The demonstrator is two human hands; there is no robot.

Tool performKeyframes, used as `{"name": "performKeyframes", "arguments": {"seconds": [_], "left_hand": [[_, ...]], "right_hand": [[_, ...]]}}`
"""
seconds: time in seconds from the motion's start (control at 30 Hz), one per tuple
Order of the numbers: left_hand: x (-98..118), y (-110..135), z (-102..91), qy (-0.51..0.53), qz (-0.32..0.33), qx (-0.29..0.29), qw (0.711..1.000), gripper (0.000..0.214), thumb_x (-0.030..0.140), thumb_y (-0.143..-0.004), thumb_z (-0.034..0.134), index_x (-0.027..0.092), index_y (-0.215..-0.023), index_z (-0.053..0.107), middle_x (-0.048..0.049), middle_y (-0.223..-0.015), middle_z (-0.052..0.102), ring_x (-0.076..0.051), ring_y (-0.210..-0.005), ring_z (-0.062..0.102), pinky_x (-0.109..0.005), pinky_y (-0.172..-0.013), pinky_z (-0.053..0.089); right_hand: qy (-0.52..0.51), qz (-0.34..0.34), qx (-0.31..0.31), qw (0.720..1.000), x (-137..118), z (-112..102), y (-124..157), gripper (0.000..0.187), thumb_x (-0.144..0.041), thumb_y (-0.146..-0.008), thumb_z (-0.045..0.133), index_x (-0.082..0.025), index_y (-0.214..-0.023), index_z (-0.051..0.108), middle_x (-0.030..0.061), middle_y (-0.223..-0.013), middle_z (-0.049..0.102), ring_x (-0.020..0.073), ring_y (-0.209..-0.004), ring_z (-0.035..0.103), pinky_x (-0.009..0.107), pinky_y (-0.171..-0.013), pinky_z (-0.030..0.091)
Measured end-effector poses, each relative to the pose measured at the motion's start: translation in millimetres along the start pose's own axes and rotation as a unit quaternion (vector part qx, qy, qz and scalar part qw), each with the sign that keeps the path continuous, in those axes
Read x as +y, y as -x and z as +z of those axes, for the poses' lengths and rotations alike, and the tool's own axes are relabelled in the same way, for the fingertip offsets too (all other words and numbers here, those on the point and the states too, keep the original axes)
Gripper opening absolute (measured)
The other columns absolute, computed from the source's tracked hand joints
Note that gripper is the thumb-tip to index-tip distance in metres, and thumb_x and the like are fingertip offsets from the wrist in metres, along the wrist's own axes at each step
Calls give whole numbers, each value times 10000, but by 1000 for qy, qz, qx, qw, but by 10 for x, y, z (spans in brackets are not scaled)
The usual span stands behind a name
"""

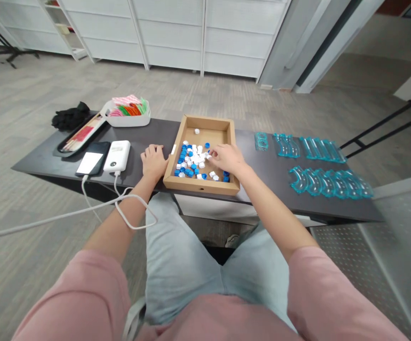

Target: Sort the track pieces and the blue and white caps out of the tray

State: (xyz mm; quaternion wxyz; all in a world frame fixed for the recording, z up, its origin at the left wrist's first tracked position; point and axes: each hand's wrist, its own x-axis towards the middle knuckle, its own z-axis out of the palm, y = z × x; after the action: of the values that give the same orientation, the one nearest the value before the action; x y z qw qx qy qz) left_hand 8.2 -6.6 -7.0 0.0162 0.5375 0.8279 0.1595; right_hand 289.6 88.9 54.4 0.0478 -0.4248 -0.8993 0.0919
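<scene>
Past your pink sleeves [92,293], your right hand [227,158] curls over the caps [190,162], grip perhaps closed, unclear; left hand [154,162] flat, empty. Nudged, the tray [200,185] may tip off the worktop's [262,182] near edge.

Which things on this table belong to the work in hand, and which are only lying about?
In hand: cardboard tray, blue and white pieces, right hand among them, left hand beside the tray.
Lying about: phone, power bank, tub of coloured strips, teal curved pieces, black cloth.

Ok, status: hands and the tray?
Left hand flat on table beside tray. Right hand inside tray, on blue and white pieces; grip unclear. Power bank and phone lie left, apart from tray.
</scene>
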Motion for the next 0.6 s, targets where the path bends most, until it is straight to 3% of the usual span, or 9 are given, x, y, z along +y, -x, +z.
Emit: {"name": "performKeyframes", "arguments": {"seconds": [0.13, 0.3, 0.43, 0.53, 0.6], "left_hand": [[-29, -15, 47, 17, 0, 7, 1000, 634, 453, -1131, 496, 99, -1624, 681, -352, -1674, 626, -530, -1571, 575, -672, -1312, 438], [-39, -18, 70, 32, 1, 25, 999, 623, 463, -1145, 461, 116, -1603, 703, -337, -1671, 638, -529, -1565, 577, -679, -1313, 434], [-27, -8, 51, 37, 0, 24, 999, 627, 470, -1136, 469, 119, -1599, 704, -343, -1665, 638, -543, -1567, 570, -697, -1322, 421], [-15, -14, 49, 40, -10, 19, 999, 630, 476, -1131, 471, 120, -1597, 703, -352, -1673, 622, -552, -1585, 554, -716, -1338, 399], [-20, -30, 62, 50, -17, 17, 998, 623, 492, -1127, 488, 129, -1582, 711, -351, -1680, 612, -550, -1604, 540, -720, -1356, 379]], "right_hand": [[40, 13, -32, 999, -62, 106, -192, 213, -307, -1110, 727, -242, -1289, 820, 122, -1265, 907, 371, -1278, 806, 481, -1119, 485], [6, -3, -18, 1000, -39, 191, -213, 159, -261, -1053, 763, -234, -1206, 794, 109, -1195, 908, 352, -1168, 829, 481, -1106, 517], [-158, -42, 99, 982, 197, 194, -189, 229, -223, -965, 774, -233, -1193, 777, 87, -1201, 869, 297, -1107, 806, 441, -1060, 575], [-252, -51, 229, 939, 628, 180, -53, 268, -256, -964, 744, -246, -1231, 772, 98, -1284, 833, 278, -1124, 780, 436, -1048, 610], [-275, -11, 277, 921, 959, 217, 79, 240, -283, -952, 734, -255, -1187, 769, 101, -1267, 818, 274, -1085, 773, 437, -1001, 628]]}}
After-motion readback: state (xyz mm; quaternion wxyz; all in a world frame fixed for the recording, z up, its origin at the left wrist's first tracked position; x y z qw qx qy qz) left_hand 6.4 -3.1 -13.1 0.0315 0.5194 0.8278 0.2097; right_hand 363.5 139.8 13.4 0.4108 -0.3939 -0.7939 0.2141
